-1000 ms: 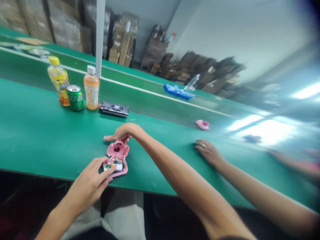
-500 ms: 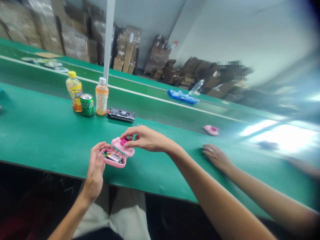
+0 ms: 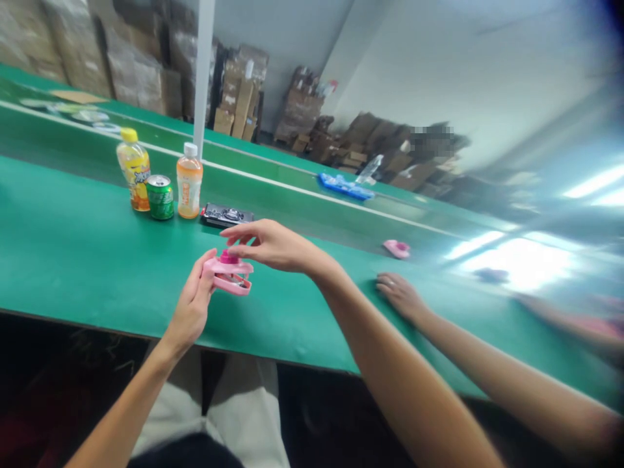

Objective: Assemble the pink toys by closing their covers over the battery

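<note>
A small pink plastic casing (image 3: 234, 286) is tilted above the table, with its light pink cover (image 3: 241, 267) lying over it. At the right end a gap shows between the two halves, and parts inside are partly visible. On top of the cover stands a round magenta piece (image 3: 229, 257). My left hand (image 3: 195, 296) pinches the casing and cover together at their left end. Just over the magenta piece is my right hand (image 3: 266, 246), fingers stretched out and apart, its thumb close to that piece. Whether the thumb touches it I cannot tell.
Behind my hands stand a yellow-capped bottle (image 3: 134, 172), a green can (image 3: 160, 198), an orange drink bottle (image 3: 190, 182) and a black device (image 3: 227, 215). A co-worker's hand (image 3: 402, 296) rests at the right. Beyond it lies another pink piece (image 3: 397, 248); a blue tray (image 3: 345, 187) is farther back.
The cover has come down over the casing, hiding most of the inside. My left hand now grips both halves. My right fingers have loosened from the magenta piece. The view has shifted slightly.
</note>
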Action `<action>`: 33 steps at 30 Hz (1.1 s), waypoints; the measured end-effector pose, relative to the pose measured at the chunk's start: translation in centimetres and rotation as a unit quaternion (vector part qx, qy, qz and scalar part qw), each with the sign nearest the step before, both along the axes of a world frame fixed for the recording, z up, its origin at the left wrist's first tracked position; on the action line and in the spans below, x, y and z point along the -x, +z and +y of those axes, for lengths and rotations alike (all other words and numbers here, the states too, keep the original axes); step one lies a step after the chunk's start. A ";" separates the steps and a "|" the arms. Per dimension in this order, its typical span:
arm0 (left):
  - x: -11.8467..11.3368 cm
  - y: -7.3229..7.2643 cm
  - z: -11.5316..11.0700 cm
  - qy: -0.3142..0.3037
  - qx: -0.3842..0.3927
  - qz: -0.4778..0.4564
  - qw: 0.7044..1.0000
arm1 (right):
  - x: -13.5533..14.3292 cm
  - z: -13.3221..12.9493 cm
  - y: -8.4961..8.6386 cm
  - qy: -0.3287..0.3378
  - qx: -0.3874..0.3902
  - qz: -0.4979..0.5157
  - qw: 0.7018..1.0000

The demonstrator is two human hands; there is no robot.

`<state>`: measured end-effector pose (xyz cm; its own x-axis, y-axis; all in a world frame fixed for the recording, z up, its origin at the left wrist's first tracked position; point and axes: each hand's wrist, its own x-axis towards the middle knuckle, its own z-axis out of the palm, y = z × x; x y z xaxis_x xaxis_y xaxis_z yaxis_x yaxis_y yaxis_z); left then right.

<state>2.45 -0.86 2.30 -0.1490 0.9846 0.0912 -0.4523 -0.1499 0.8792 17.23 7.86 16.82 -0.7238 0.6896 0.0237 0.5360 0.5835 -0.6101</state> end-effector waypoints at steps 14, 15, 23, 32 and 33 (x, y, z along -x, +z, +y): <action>-2.9 1.3 0.1 0.052 -0.005 -0.138 0.989 | -0.7 -6.0 -8.9 -0.190 -0.067 0.251 0.947; -3.0 1.2 0.3 0.056 0.000 -0.136 0.989 | -0.7 -6.0 -9.2 -0.197 -0.086 0.244 0.946; -3.6 -0.4 0.7 0.051 0.011 -0.106 0.993 | -0.9 -6.8 -11.7 -0.215 -0.192 0.229 0.930; -4.0 -0.7 0.7 0.092 0.020 -0.092 0.991 | 0.6 -7.6 -14.1 -0.249 -0.140 0.328 0.901; -4.0 -0.7 0.7 0.094 0.022 -0.094 0.991 | 0.8 -7.7 -14.5 -0.256 -0.138 0.339 0.895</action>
<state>6.47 -0.13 1.57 -0.3397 0.9405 0.0027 -0.5762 -0.2104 0.7898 16.44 0.18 2.27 -0.0689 0.8270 0.5579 0.3374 0.5456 -0.7671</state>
